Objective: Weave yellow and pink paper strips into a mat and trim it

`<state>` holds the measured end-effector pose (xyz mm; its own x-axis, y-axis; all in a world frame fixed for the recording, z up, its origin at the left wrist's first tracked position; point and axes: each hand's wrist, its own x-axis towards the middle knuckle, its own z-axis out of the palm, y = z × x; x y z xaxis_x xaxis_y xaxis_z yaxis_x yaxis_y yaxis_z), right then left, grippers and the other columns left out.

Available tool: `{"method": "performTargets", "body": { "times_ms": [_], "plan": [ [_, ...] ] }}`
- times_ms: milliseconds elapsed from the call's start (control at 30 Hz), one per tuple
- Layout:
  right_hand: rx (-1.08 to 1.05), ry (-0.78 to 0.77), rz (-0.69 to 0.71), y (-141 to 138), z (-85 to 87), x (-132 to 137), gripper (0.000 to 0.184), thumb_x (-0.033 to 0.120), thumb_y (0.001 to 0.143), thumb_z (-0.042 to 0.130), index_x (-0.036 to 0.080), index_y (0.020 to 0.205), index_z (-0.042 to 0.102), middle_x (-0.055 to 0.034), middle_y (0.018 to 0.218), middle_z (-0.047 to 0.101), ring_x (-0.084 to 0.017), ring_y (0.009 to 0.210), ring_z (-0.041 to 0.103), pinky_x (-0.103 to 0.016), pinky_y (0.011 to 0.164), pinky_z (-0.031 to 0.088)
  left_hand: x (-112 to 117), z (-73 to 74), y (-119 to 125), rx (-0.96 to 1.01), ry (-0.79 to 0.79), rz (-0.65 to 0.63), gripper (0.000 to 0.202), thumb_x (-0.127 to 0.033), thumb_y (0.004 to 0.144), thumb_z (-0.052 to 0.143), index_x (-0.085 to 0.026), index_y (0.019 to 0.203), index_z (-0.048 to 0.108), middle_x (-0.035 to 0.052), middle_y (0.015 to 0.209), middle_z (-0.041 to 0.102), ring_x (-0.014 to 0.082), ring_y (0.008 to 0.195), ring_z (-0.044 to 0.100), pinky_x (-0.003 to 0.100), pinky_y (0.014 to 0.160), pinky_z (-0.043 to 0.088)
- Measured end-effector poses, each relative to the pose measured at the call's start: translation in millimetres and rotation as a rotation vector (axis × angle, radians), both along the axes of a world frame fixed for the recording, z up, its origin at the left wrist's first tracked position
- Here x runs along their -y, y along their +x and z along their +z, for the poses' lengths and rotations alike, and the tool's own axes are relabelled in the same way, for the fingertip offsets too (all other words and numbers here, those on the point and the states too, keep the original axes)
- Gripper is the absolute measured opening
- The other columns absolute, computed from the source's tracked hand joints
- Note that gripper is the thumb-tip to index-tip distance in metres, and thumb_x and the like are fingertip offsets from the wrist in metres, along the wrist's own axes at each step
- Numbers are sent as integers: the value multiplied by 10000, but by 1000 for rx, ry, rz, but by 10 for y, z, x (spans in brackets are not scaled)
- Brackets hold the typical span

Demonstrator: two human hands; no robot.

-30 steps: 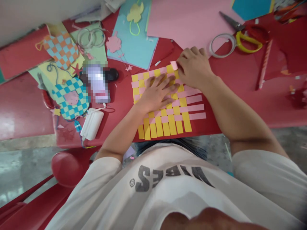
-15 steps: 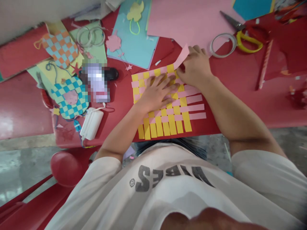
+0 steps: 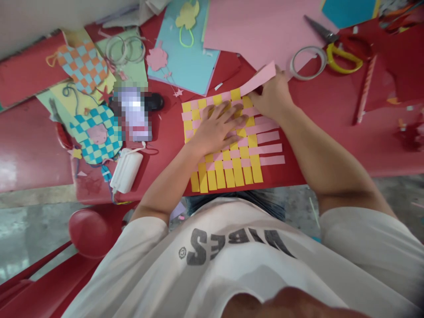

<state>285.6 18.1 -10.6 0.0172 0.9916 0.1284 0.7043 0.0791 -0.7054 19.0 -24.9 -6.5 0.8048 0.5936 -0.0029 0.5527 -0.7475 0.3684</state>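
1. Over the red surface [image 3: 391, 154], my left grip [image 3: 215, 128] lies open, fingers spread, pressing on the yellow-and-pink paper weave [image 3: 228, 174]
2. My right grip [image 3: 271, 95] is clenched on a pink paper strip [image 3: 258, 78], its free end angling past the weave's top edge
3. Weave lies flat at the surface's near edge, with a tape roll [image 3: 308, 64] and yellow-handled scissors [image 3: 344, 57] beyond my right grip

White short-sleeved T-shirt [image 3: 212, 274] with wide, loose sleeves [image 3: 364, 238], and on the chest dark grey capital letters [image 3: 238, 245], upside down in this view, beside a small round emblem [image 3: 182, 253]. Under the hem, a strip of dark blue denim [image 3: 238, 204]. Forearms [image 3: 324, 150], left hand [image 3: 215, 130] and right hand [image 3: 271, 95] all bare.
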Motion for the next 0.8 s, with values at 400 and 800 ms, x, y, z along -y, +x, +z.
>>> {"method": "performTargets", "body": {
  "times_ms": [400, 800],
  "plan": [
    [150, 2, 17, 120, -136, 5, 548, 893, 1002, 630, 391, 785, 610, -108, 923, 790, -421, 1271, 531, -730, 1166, 337, 6, 9, -4, 4, 13, -11, 693, -491, 1160, 667, -467, 1829, 488, 19, 1972, 382, 444, 1847, 281, 778, 1490, 152],
    [377, -41, 48, 47, -17, 171, 396, 579, 1173, 643, 390, 1503, 750, -79, 1552, 775, -464, 1531, 569, -807, 1312, 382, 14, 0, -10, 8, 24, -20, 806, -478, 1169, 636, -426, 1911, 326, 51, 1979, 366, 460, 1844, 279, 773, 1477, 172]
  ]
}}
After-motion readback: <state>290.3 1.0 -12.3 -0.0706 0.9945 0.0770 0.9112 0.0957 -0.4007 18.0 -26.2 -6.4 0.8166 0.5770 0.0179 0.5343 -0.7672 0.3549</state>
